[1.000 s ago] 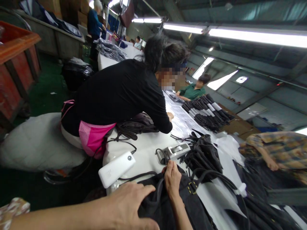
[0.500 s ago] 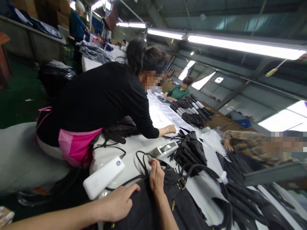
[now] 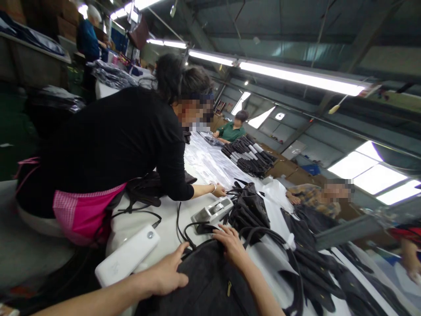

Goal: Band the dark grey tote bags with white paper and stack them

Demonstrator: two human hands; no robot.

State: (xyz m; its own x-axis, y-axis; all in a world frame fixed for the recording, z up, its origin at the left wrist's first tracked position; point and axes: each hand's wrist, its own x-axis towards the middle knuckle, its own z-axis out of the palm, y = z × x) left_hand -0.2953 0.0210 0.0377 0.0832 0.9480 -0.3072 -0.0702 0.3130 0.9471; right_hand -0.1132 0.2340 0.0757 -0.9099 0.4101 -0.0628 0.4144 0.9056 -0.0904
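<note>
A dark bag (image 3: 204,276) with a gold zipper pull lies on the white table in front of me. My left hand (image 3: 167,273) rests on the bag's left edge, index finger stretched out and thumb apart. On the bag's upper part lies my right hand (image 3: 230,243), its fingers extended and spread over the fabric. Thin dark straps rise from the bag's top edge between the hands. Just beyond the right hand stands a grey-and-white tape dispenser (image 3: 212,211). To the left of my left hand lies a white power bank (image 3: 127,255) with a cable.
A co-worker in black (image 3: 108,145) leans over the table at the left, one hand near a pile of dark bags (image 3: 250,206). More dark bags (image 3: 312,267) lie at the right. Stacked dark goods (image 3: 248,154) sit farther back, near a person in green (image 3: 232,131).
My right hand has gone from curled fingers to spread flat on the bag. The bag's buckled flap and straps no longer show on top. The view has shifted right.
</note>
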